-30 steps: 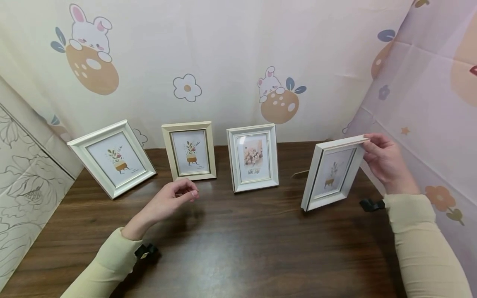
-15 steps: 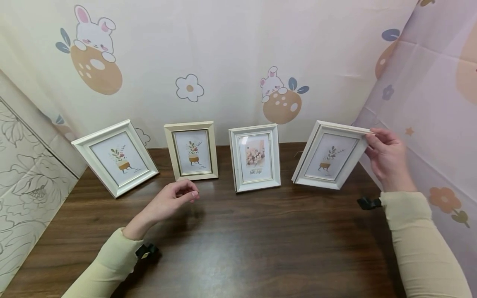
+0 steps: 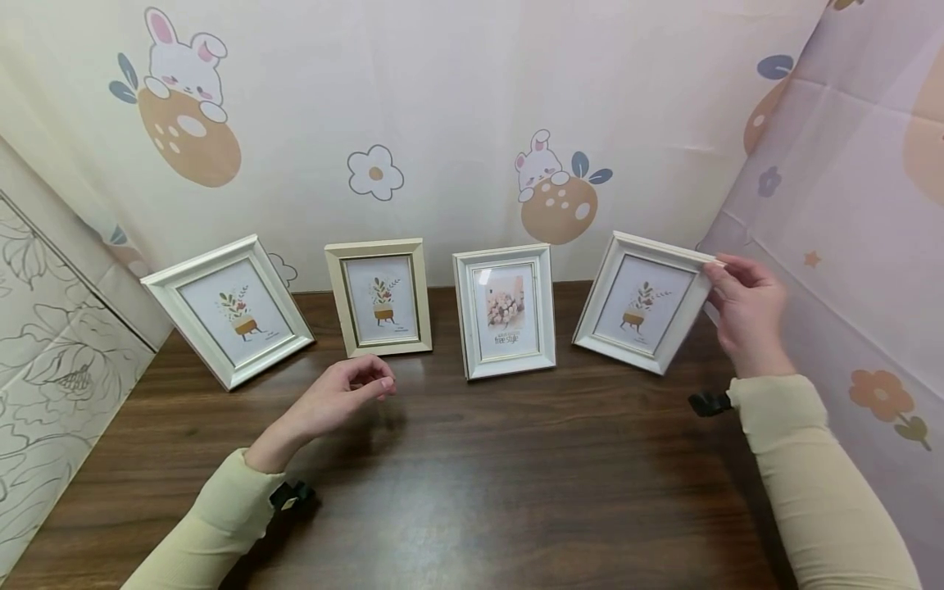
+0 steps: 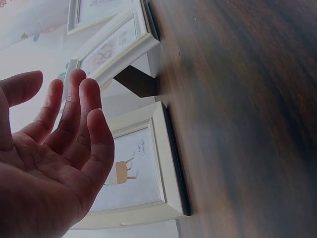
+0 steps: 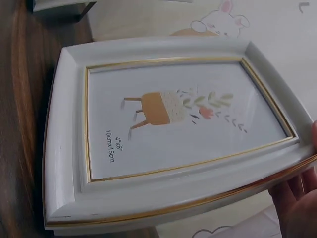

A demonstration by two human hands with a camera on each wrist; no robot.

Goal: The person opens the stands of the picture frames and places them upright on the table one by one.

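At the right of the head view, my right hand (image 3: 751, 315) pinches the top right corner of a white picture frame (image 3: 601, 315), which stands turned inward on the table. In the right wrist view that picture frame (image 5: 64, 139) shows a gold inner edge and a potted-plant print; only part of the hand (image 5: 299, 208) appears at the right. My left hand (image 3: 335, 397) hovers in front of a cream picture frame (image 3: 337, 295), fingers loosely bent and holding nothing. The left wrist view shows this hand (image 4: 64, 144) beside the cream picture frame (image 4: 166, 158).
A white picture frame with a flower print (image 3: 546, 311) stands right of the middle. Another white picture frame (image 3: 199, 328) stands angled at the far left. Behind the brown wooden table (image 3: 472, 475) hangs a rabbit-print curtain (image 3: 442, 98); patterned walls flank both sides.
My right hand has turned the rightmost picture frame to face more forward and shifted it slightly left and back. The left hand has stayed nearly still.
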